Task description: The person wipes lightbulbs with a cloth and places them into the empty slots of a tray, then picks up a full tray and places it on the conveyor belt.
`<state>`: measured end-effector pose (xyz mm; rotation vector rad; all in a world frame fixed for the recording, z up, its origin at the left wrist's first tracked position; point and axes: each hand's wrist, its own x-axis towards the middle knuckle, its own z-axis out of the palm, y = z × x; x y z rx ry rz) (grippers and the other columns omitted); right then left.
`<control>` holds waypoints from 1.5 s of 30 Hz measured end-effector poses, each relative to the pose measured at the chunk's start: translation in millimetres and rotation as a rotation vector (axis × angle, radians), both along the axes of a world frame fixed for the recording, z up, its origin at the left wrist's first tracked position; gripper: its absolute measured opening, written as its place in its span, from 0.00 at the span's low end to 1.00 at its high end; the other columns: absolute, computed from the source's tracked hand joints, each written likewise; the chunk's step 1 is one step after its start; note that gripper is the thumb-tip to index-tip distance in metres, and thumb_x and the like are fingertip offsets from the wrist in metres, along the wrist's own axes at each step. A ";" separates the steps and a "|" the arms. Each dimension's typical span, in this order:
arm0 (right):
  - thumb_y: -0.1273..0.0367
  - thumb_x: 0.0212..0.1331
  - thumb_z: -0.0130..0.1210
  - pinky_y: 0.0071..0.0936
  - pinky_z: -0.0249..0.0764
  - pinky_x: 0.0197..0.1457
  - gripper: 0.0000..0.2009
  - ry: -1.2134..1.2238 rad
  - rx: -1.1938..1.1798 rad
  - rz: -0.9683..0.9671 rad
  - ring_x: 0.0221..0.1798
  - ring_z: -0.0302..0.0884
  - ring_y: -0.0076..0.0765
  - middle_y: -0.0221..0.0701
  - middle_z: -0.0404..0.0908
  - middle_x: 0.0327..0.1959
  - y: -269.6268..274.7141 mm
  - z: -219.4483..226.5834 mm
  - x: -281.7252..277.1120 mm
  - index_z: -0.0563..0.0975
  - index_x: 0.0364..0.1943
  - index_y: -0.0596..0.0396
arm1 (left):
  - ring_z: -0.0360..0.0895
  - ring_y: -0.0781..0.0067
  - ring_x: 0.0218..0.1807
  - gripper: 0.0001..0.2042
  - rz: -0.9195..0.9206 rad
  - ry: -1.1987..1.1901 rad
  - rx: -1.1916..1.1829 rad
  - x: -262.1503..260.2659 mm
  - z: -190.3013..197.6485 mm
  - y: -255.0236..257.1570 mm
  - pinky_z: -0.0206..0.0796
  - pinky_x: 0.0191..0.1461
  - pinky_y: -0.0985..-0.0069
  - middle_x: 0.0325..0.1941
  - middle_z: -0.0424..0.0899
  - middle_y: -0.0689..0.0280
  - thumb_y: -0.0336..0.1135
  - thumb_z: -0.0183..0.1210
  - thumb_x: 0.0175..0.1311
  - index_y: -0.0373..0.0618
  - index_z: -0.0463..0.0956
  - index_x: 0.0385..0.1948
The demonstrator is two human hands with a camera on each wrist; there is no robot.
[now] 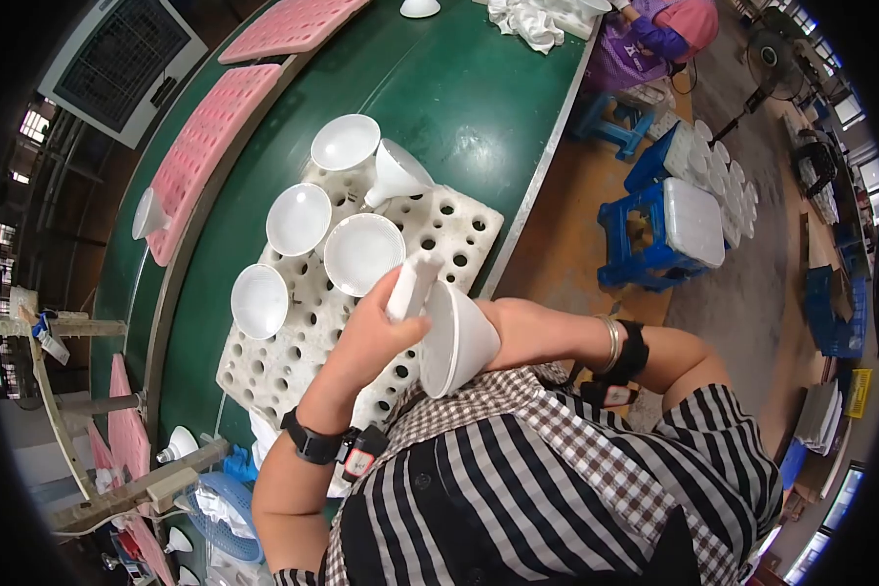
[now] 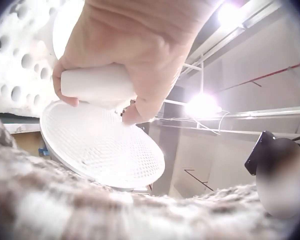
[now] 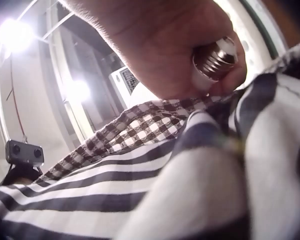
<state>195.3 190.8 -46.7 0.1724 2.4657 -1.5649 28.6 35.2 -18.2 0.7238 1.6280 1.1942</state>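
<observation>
My right hand (image 1: 511,330) grips a white cone-shaped reflector bulb (image 1: 474,342) near its narrow end. In the right wrist view the metal screw base (image 3: 215,59) pokes out between the fingers. The bulb's wide, patterned front (image 2: 97,142) faces my left hand (image 1: 361,337). That hand holds a white block (image 1: 415,286) between thumb and fingers, right at the rim of the bulb's front; its material cannot be made out. Several more bulbs, such as this one (image 1: 364,254), stand face up in a white foam board (image 1: 303,337) full of holes. One bulb (image 1: 398,171) lies tilted at the board's far edge.
The board lies on a green table (image 1: 439,107) with a metal edge. Pink perforated trays (image 1: 210,146) line the far left side. Another person (image 1: 654,44) sits at the upper right, near blue stools (image 1: 645,234). A blue basket (image 1: 225,513) is at lower left.
</observation>
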 end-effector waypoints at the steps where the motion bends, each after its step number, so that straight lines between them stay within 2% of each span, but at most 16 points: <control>1: 0.57 0.47 0.65 0.36 0.74 0.52 0.30 -0.039 -0.200 0.047 0.49 0.79 0.50 0.47 0.80 0.47 -0.4 -6.6 -1.9 0.70 0.54 0.56 | 0.71 0.73 0.56 0.34 -0.033 -0.139 -0.052 -2.9 -6.2 -5.7 0.63 0.60 0.75 0.54 0.75 0.63 0.34 0.63 0.50 0.38 0.63 0.63; 5: 0.58 0.48 0.64 0.38 0.74 0.51 0.31 -0.029 -0.252 0.055 0.48 0.79 0.51 0.48 0.79 0.48 -6.5 -7.9 -0.8 0.68 0.56 0.57 | 0.70 0.71 0.58 0.39 -0.064 -0.203 -0.022 0.9 -10.1 -26.0 0.61 0.63 0.72 0.56 0.74 0.63 0.39 0.70 0.48 0.39 0.63 0.64; 7: 0.59 0.49 0.63 0.39 0.74 0.50 0.33 -0.113 -0.073 0.023 0.48 0.79 0.52 0.49 0.79 0.47 -7.4 5.4 -6.7 0.65 0.59 0.58 | 0.69 0.70 0.60 0.40 -0.043 -0.180 -0.010 4.0 0.3 -29.4 0.60 0.64 0.71 0.57 0.73 0.62 0.39 0.71 0.47 0.39 0.62 0.64; 10: 0.60 0.48 0.65 0.38 0.73 0.53 0.39 -0.236 0.017 0.008 0.50 0.79 0.52 0.46 0.80 0.48 -5.9 17.4 -14.4 0.60 0.65 0.55 | 0.67 0.69 0.63 0.42 -0.015 -0.121 0.017 4.5 3.2 -32.5 0.58 0.66 0.70 0.60 0.72 0.60 0.39 0.72 0.46 0.39 0.61 0.65; 14: 0.60 0.48 0.63 0.40 0.74 0.49 0.40 -0.175 -0.003 0.075 0.46 0.79 0.53 0.50 0.79 0.46 4.4 11.2 -13.9 0.58 0.64 0.60 | 0.66 0.67 0.64 0.42 -0.022 -0.070 0.059 4.2 8.9 -31.4 0.57 0.67 0.69 0.62 0.70 0.59 0.38 0.71 0.47 0.40 0.59 0.66; 16: 0.60 0.46 0.63 0.40 0.74 0.48 0.40 0.013 -0.176 0.110 0.44 0.80 0.53 0.50 0.80 0.43 5.0 -7.3 -8.0 0.58 0.64 0.59 | 0.66 0.67 0.64 0.41 -0.046 -0.070 0.052 4.1 10.7 -30.0 0.57 0.67 0.69 0.62 0.70 0.59 0.38 0.71 0.47 0.40 0.60 0.66; 20: 0.60 0.47 0.63 0.41 0.75 0.47 0.41 -0.061 -0.120 0.085 0.43 0.80 0.54 0.50 0.80 0.41 -0.9 -3.4 -12.6 0.56 0.65 0.59 | 0.67 0.68 0.64 0.40 -0.057 -0.103 0.058 2.0 6.4 -27.2 0.58 0.66 0.70 0.61 0.71 0.59 0.37 0.70 0.48 0.40 0.60 0.65; 22: 0.62 0.44 0.65 0.38 0.72 0.57 0.45 -0.259 0.019 -0.012 0.53 0.77 0.54 0.50 0.78 0.50 -3.8 8.2 -17.3 0.53 0.68 0.57 | 0.67 0.69 0.63 0.40 -0.081 -0.016 0.050 1.1 2.4 -27.1 0.59 0.66 0.70 0.60 0.71 0.60 0.36 0.69 0.48 0.40 0.60 0.65; 24: 0.63 0.44 0.64 0.38 0.72 0.56 0.45 -0.264 0.014 -0.027 0.53 0.77 0.54 0.50 0.78 0.49 -9.1 1.8 -18.2 0.52 0.68 0.57 | 0.68 0.69 0.62 0.39 -0.106 0.070 0.041 0.7 0.0 -28.1 0.59 0.65 0.70 0.59 0.72 0.60 0.36 0.69 0.48 0.40 0.60 0.65; 26: 0.63 0.45 0.64 0.38 0.72 0.56 0.45 -0.270 0.008 -0.039 0.53 0.77 0.54 0.50 0.78 0.49 -12.5 -3.5 -16.5 0.51 0.68 0.57 | 0.68 0.69 0.61 0.39 -0.096 -0.027 -0.035 -0.1 -1.1 -30.7 0.60 0.65 0.71 0.59 0.72 0.60 0.35 0.68 0.48 0.40 0.60 0.65; 29: 0.62 0.46 0.63 0.38 0.73 0.55 0.45 -0.260 -0.012 -0.059 0.53 0.77 0.54 0.50 0.78 0.49 -15.3 -13.3 -13.8 0.52 0.68 0.56 | 0.68 0.69 0.61 0.39 -0.069 -0.182 -0.035 -3.3 -6.9 -34.4 0.60 0.64 0.71 0.59 0.72 0.59 0.34 0.67 0.48 0.40 0.60 0.65; 30: 0.63 0.46 0.62 0.42 0.74 0.49 0.43 -0.189 0.014 -0.057 0.46 0.78 0.56 0.51 0.79 0.44 -16.2 -18.9 -12.1 0.51 0.67 0.58 | 0.68 0.69 0.61 0.39 -0.069 -0.184 -0.038 -2.9 -7.4 -34.7 0.60 0.64 0.71 0.59 0.72 0.59 0.34 0.67 0.48 0.40 0.60 0.65; 31: 0.64 0.47 0.61 0.45 0.74 0.43 0.42 -0.117 0.040 -0.055 0.40 0.80 0.58 0.52 0.80 0.38 -17.1 -23.3 -10.4 0.51 0.65 0.60 | 0.69 0.69 0.61 0.38 -0.069 -0.172 -0.034 -2.1 -7.7 -34.6 0.60 0.64 0.71 0.58 0.72 0.59 0.33 0.66 0.48 0.40 0.60 0.65; 39: 0.68 0.46 0.59 0.47 0.74 0.37 0.41 -0.166 0.211 -0.020 0.35 0.80 0.59 0.52 0.80 0.35 -23.1 -16.2 -11.8 0.50 0.65 0.61 | 0.71 0.70 0.58 0.37 -0.046 -0.031 -0.084 0.1 -5.0 -26.7 0.62 0.62 0.72 0.56 0.74 0.59 0.31 0.62 0.46 0.40 0.61 0.64; 42: 0.69 0.47 0.59 0.48 0.74 0.37 0.40 -0.210 0.238 0.002 0.35 0.80 0.59 0.52 0.80 0.35 -25.3 -4.3 -15.0 0.50 0.65 0.61 | 0.72 0.70 0.56 0.35 -0.010 -0.112 -0.092 -4.3 -15.2 -18.1 0.63 0.62 0.72 0.54 0.76 0.60 0.31 0.62 0.47 0.40 0.63 0.63; 45: 0.68 0.48 0.59 0.48 0.75 0.37 0.40 -0.209 0.254 0.014 0.36 0.80 0.59 0.52 0.80 0.35 -25.5 -8.2 -15.2 0.50 0.65 0.61 | 0.73 0.71 0.55 0.33 0.123 -0.325 -0.071 -5.1 -25.1 -14.8 0.63 0.61 0.72 0.52 0.77 0.62 0.30 0.61 0.47 0.40 0.65 0.62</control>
